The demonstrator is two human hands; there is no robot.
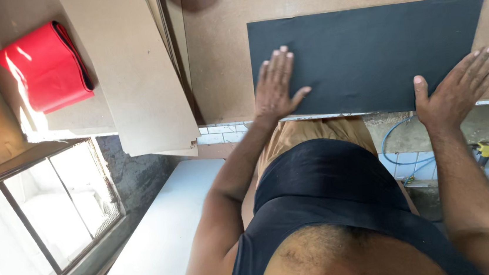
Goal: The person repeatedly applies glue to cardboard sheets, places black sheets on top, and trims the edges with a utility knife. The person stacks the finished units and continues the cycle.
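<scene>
Black sheet (pixel 367 56) flat on brown board (pixel 219 51), near edge at the bench lip.

Pressed by left hand (pixel 275 87) at its near-left part and right hand (pixel 455 86) at its near-right corner, both open, palms down, gripping nothing. Left of it, stacked boards (pixel 132 65); farther left, red folded piece (pixel 44 66). Below the bench, blue hose (pixel 400 132), yellow tool (pixel 486 150).

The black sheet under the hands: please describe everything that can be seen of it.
The black sheet is a flat, matte, dark rectangle, thin like a laminate or a card. It lies flat on a brown board, its near long edge along the board's edge. The left hand presses palm-down on its near left part. The right hand rests at its near right corner, fingers spread, partly on the board. No folds or marks show.
</scene>
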